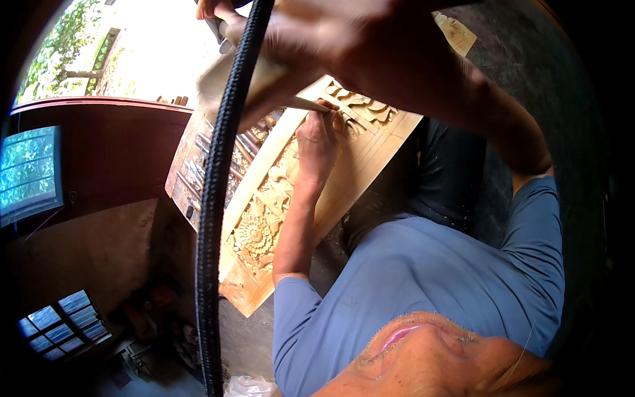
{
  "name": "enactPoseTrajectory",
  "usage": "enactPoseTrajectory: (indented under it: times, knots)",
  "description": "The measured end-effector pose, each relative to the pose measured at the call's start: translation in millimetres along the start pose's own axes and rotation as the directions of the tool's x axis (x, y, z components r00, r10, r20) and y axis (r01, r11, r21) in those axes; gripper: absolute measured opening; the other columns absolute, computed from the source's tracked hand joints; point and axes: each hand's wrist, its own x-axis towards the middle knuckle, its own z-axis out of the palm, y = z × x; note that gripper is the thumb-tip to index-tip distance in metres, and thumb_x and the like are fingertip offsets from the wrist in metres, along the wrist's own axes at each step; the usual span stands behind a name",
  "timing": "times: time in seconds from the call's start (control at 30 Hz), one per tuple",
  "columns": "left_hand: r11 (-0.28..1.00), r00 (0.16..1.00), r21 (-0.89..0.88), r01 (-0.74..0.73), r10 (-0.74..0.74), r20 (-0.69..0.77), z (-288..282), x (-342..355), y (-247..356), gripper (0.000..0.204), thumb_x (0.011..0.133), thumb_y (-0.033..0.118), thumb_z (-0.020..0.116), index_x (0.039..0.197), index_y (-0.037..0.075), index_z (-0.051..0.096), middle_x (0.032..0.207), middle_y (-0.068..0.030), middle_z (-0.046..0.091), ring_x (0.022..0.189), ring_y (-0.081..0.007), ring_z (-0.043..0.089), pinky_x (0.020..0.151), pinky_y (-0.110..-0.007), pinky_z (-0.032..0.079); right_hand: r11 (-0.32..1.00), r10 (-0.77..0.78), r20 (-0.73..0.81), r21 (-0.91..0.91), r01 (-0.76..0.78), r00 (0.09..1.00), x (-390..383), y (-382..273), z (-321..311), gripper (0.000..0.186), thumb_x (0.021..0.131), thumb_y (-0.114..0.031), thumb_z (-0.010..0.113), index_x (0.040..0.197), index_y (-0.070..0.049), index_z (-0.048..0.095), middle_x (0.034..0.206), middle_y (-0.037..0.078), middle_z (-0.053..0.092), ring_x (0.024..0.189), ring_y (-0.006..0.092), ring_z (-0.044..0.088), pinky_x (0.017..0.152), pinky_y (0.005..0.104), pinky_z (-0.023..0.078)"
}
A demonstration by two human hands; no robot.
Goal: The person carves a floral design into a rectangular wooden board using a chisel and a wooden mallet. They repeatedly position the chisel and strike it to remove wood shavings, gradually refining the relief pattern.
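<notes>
A pale wooden panel point(370, 155) carved with flowers and scrolls lies slanted across a bench in front of me. My left hand point(316, 142) rests on the carving and pinches a thin chisel point(305, 104) whose tip sits near the scrollwork at the panel's far end. My right hand point(344, 43) is raised close to the camera, above the left hand. It grips a pale wooden mallet point(228, 83), blurred, just over the chisel's end. My blue shirt and dark trousers fill the lower right.
A black braided cable point(210, 218) hangs down the middle left, in front of the panel. Several metal carving tools point(208, 155) lie in a row left of the panel. A dark red-brown wooden ledge point(112, 142) and windows point(30, 172) are at the left.
</notes>
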Motion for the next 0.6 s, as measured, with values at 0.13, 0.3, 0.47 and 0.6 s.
enactPoseTrajectory:
  times: [0.13, 0.3, 0.47, 0.6]
  knots:
    - [0.998, 0.998, 0.040, 0.057, -0.058, 0.028, -6, 5, 3, 0.010, 0.101, -0.002, 0.059, 0.110, 0.001, 0.058, 0.085, -0.0177, 0.071, 0.078, -0.0334, 0.074, 0.066, -0.041, 0.058, 0.999, -0.018, 0.042, -0.040, 0.020, 0.999, 3, 1, -6, 0.036, 0.088, -0.019, 0.073, 0.121, -0.003, 0.073, 0.083, 0.007, 0.071, 0.073, 0.0217, 0.071, 0.063, 0.0384, 0.060]
    - [0.970, 0.980, -0.225, 0.091, -0.127, -0.152, -6, 6, 8, 0.008, 0.104, -0.002, 0.055, 0.112, -0.003, 0.058, 0.099, -0.0159, 0.075, 0.091, -0.0230, 0.078, 0.081, -0.035, 0.067, 0.869, 0.330, -0.129, 0.428, -0.247, 0.935, -16, 4, -13, 0.049, 0.083, -0.010, 0.081, 0.130, 0.000, 0.069, 0.113, 0.018, 0.076, 0.098, 0.0282, 0.077, 0.081, 0.0388, 0.064]
    - [0.909, 0.926, -0.400, 0.116, -0.245, -0.288, -10, 9, 10, 0.010, 0.107, 0.003, 0.055, 0.113, -0.005, 0.055, 0.096, -0.0162, 0.074, 0.092, -0.0230, 0.077, 0.085, -0.036, 0.067, 0.618, 0.566, 0.041, 0.640, -0.457, 0.824, -53, -5, -11, 0.057, 0.083, -0.012, 0.085, 0.135, -0.001, 0.066, 0.127, 0.019, 0.072, 0.113, 0.0300, 0.073, 0.097, 0.0381, 0.058]
    - [0.945, 0.945, -0.275, 0.175, -0.239, -0.222, 5, -7, 3, 0.010, 0.106, 0.002, 0.058, 0.113, -0.003, 0.055, 0.092, -0.0133, 0.074, 0.089, -0.0199, 0.077, 0.078, -0.034, 0.065, 0.621, 0.563, 0.153, 0.570, -0.538, 0.812, -62, -11, -15, 0.057, 0.083, -0.012, 0.085, 0.136, -0.003, 0.067, 0.131, 0.018, 0.071, 0.122, 0.0316, 0.069, 0.104, 0.0413, 0.054]
